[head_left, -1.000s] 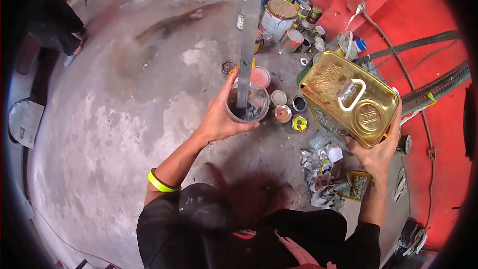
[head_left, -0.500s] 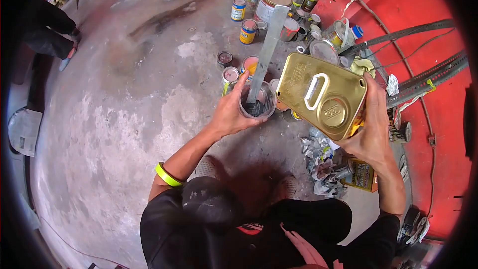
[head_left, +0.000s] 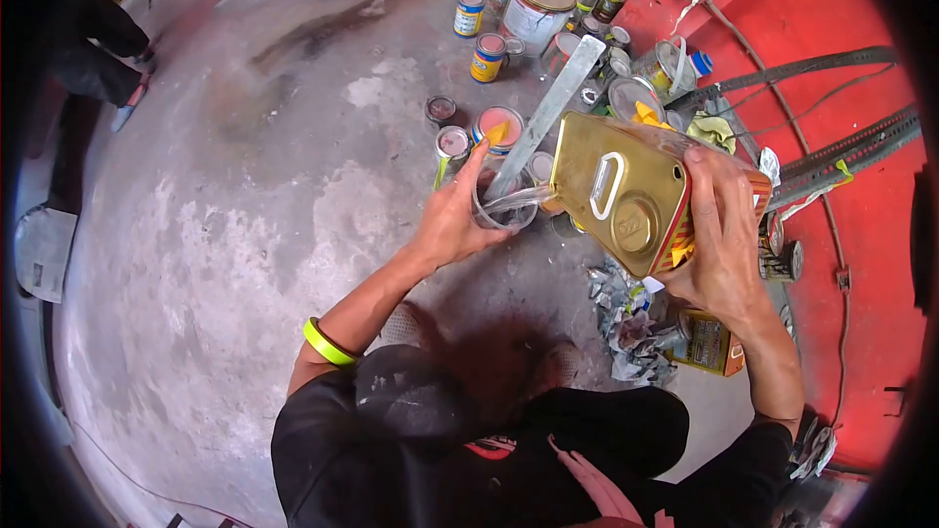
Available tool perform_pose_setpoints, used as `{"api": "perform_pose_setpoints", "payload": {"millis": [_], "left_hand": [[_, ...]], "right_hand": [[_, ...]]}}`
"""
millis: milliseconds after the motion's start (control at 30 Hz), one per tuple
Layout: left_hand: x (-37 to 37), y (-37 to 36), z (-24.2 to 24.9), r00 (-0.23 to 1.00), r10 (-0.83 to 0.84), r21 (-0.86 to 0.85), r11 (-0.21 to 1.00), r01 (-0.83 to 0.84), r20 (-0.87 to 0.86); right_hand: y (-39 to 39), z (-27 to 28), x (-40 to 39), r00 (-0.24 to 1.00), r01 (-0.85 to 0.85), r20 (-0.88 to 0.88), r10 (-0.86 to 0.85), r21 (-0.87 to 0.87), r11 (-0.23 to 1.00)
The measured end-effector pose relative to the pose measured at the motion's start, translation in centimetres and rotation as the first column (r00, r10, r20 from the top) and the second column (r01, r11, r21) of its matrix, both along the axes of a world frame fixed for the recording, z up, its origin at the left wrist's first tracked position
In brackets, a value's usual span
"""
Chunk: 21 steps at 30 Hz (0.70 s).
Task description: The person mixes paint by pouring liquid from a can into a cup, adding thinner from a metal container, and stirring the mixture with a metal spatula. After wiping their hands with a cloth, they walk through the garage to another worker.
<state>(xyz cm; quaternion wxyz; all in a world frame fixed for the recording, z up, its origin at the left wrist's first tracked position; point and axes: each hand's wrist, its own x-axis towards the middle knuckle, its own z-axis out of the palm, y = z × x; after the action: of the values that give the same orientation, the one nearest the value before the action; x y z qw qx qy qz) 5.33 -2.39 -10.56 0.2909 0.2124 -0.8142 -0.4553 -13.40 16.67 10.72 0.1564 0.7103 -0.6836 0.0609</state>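
My left hand (head_left: pixel 452 220) is wrapped round a clear plastic cup (head_left: pixel 516 219). A flat metal stirring stick (head_left: pixel 554 103) stands in the cup, leaning up to the right. My right hand (head_left: pixel 724 240) grips a rectangular metal can (head_left: pixel 587 200) by its side, tipped so its gold top faces the cup. Clear liquid (head_left: pixel 523 199) streams from the can's left corner into the cup. Dark material shows inside the cup, partly hidden by its wall and the stream.
Several paint tins, among them a large white tin (head_left: pixel 536 20), crowd the floor by the red wall (head_left: pixel 822 0). Crumpled paper (head_left: pixel 636 337) and another rectangular can (head_left: pixel 709 342) lie near my right knee. Another person's legs (head_left: pixel 98 64) are at upper left.
My right hand has tilted the can further, and liquid now flows from it into the cup. The stick leans more to the right; the left hand has barely moved.
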Motion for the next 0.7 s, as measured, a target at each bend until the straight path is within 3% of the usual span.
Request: {"api": "perform_pose_setpoints", "payload": {"millis": [533, 600, 700], "left_hand": [[0.3, 0.4, -0.4, 0.998, -0.040, 0.055, 0.998, 0.037, 0.052], [0.2, 0.5, -0.1, 0.994, -0.034, 0.040, 0.999, 0.030, 0.105], [0.1, 0.9, -0.1, 0.999, -0.012, -0.029, 0.999, 0.013, 0.052]], "right_hand": [[-0.3, 0.9, 0.1, 1.000, -0.001, 0.008, 0.001, -0.064, 0.998], [-0.3, 0.9, 0.1, 1.000, -0.001, 0.008, 0.002, -0.060, 0.998], [-0.2, 0.9, 0.2, 1.000, 0.004, 0.007, -0.004, -0.055, 0.998]]}}
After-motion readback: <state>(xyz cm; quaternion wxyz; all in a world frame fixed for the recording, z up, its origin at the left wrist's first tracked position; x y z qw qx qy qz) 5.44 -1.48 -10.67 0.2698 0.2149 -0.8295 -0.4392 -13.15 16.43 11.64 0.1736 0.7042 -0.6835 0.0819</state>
